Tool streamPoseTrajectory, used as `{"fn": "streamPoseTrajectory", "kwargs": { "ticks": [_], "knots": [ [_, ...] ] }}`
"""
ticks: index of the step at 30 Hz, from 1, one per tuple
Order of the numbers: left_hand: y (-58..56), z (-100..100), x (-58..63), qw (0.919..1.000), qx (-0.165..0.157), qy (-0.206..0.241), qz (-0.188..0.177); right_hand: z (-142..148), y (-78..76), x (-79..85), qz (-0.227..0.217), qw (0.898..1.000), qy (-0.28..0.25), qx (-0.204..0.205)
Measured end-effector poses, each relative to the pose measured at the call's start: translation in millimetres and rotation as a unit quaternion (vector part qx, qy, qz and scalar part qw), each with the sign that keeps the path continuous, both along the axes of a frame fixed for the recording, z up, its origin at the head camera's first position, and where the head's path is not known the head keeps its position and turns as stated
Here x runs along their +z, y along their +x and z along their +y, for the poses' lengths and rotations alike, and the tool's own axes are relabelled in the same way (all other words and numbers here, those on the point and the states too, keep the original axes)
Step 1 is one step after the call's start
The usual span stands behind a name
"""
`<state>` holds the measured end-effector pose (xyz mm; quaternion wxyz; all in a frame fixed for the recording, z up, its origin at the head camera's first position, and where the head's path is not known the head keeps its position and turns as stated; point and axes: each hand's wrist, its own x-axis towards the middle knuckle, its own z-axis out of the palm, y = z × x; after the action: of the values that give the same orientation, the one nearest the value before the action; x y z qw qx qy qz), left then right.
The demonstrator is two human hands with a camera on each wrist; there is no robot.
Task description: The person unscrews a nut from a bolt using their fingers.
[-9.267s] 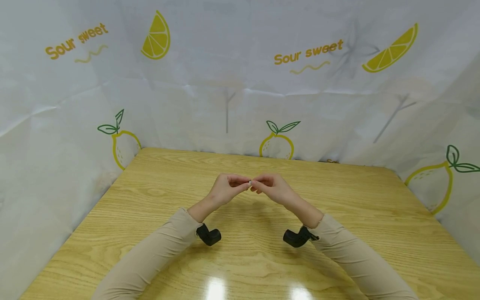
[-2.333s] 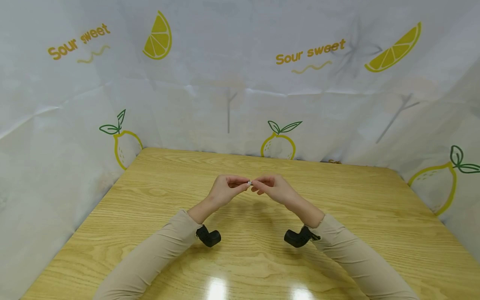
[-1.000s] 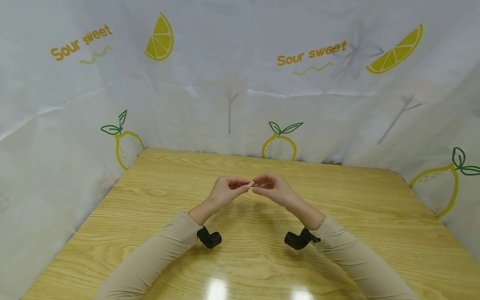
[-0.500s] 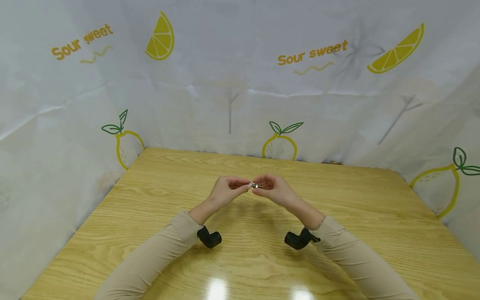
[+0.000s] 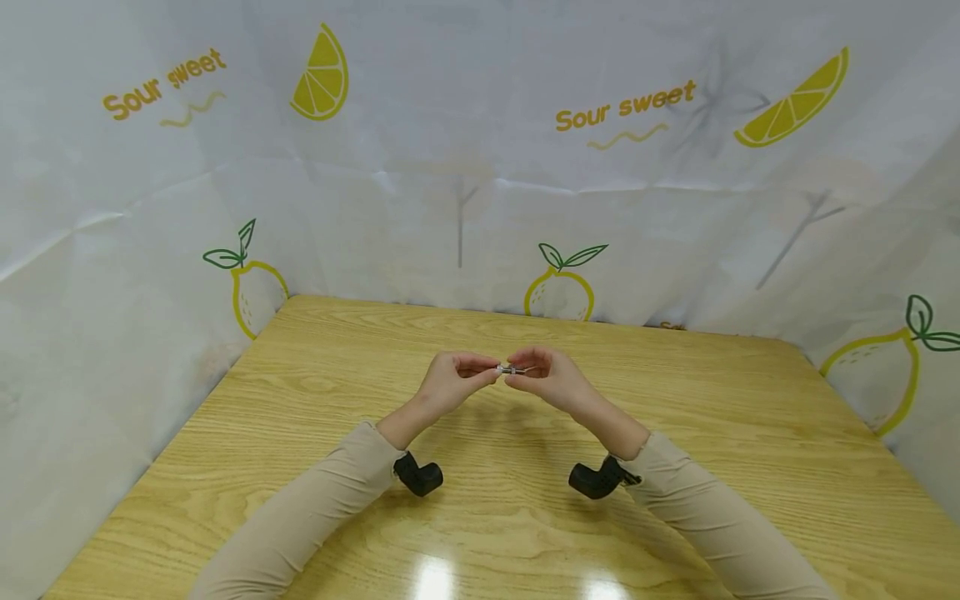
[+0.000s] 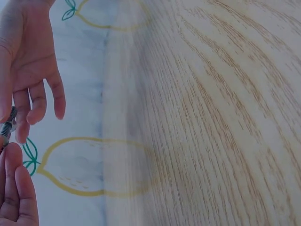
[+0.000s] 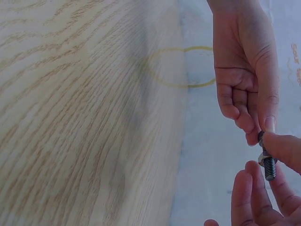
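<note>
A small metal bolt with a nut on its thread is held up between both hands above the table. My left hand pinches the bolt's head end between thumb and fingers. The right hand has its thumb and forefinger on either side of the nut, and the threaded end points toward its palm. In the right wrist view the right thumb covers part of the shank. The left wrist view catches only part of the bolt, at its left edge.
The wooden table spreads beneath the hands. A white curtain with lemon prints stands behind it and at both sides. A black wrist mount sticks out from the left sleeve, another black mount from the right.
Both hands keep nearly the same place. The right thumb and forefinger, close together 2.3 seconds ago, are now farther apart, and more of the bolt and nut shows between them.
</note>
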<state>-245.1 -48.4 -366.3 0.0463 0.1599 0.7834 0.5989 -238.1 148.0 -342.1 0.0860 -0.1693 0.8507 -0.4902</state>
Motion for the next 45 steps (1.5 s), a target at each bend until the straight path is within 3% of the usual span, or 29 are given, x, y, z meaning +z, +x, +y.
{"fn": "streamPoseTrajectory", "kwargs": {
  "ticks": [21,30,36,45],
  "knots": [
    [0.6,0.1,0.4,1.0000,0.003,0.006,-0.004,1.6,-1.4,-0.3,-0.011,1.000,0.001,0.017],
    [-0.2,-0.6,-2.4,0.9997,-0.004,0.005,0.024,0.7,-1.0,0.1,0.003,1.000,-0.004,0.007],
    [0.5,-0.6,-0.1,1.0000,-0.001,0.007,-0.001,0.7,-0.4,0.6,-0.007,1.000,0.005,0.014],
    [-1.1,0.4,-1.0,0.9999,0.000,0.008,-0.009,1.4,-1.2,-1.0,0.005,1.000,0.000,0.011]
  ]
}}
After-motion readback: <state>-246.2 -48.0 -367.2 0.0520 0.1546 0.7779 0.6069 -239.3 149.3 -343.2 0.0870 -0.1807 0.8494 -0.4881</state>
